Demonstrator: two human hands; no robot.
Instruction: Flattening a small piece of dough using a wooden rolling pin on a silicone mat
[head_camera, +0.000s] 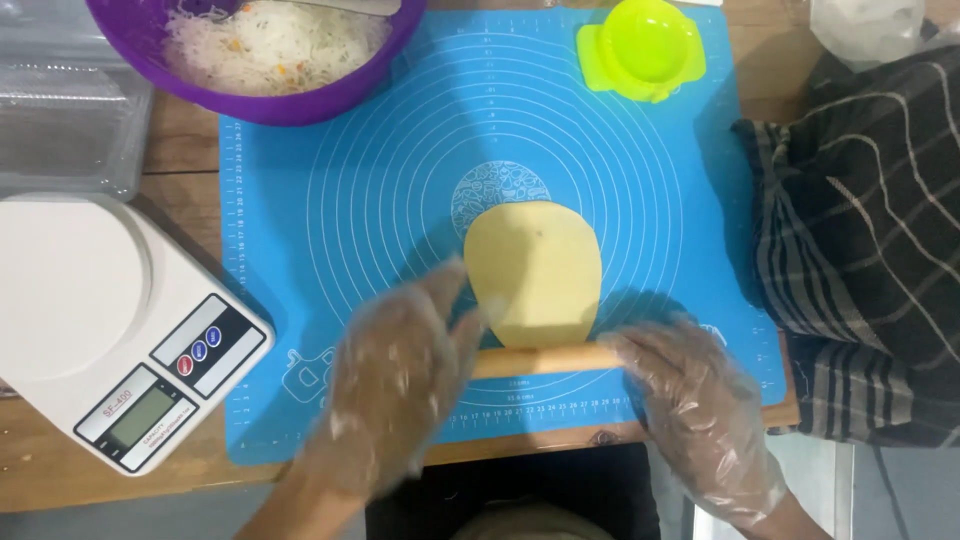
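A flattened oval of pale yellow dough (535, 272) lies near the middle of a blue silicone mat (400, 180) marked with white rings. A thin wooden rolling pin (545, 360) lies across the dough's near edge. My left hand (395, 385), in a clear plastic glove dusted with flour, presses flat on the pin's left end. My right hand (690, 400), also gloved, rests flat on its right end. Both palms are on the pin with fingers stretched out.
A purple bowl (255, 95) of shredded white filling sits at the back left. A lime-green dumpling press (642, 48) stands at the back. A white kitchen scale (110, 320) is at the left, clear plastic boxes (65, 110) behind it, a dark checked cloth (860, 240) at the right.
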